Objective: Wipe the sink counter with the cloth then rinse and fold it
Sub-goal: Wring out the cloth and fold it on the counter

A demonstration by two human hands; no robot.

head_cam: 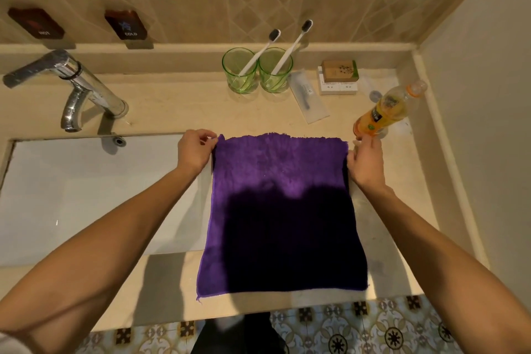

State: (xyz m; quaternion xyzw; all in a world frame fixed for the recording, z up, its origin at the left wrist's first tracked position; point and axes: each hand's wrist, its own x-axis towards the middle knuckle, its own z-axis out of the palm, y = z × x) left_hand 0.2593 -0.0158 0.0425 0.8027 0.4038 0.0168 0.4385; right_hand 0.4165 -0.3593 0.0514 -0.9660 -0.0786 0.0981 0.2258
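1. The purple cloth (283, 210) lay spread flat in the centre of the frame, on the sink counter (172, 106), its left edge hanging over the basin (86, 195).
2. Your left hand (195, 151) pinched the cloth's far left corner; your right hand (366, 161) sat at the far right corner, fingers bent, though I could not tell whether it truly gripped.
3. Judging by the layout, wiping and rinsing looked finished; no fold was made yet, so the folding remained.
4. Near the right hand stood an orange drink bottle (388, 109); two green tumblers (257, 70) with toothbrushes stood above, the tap (71, 86) at upper left.
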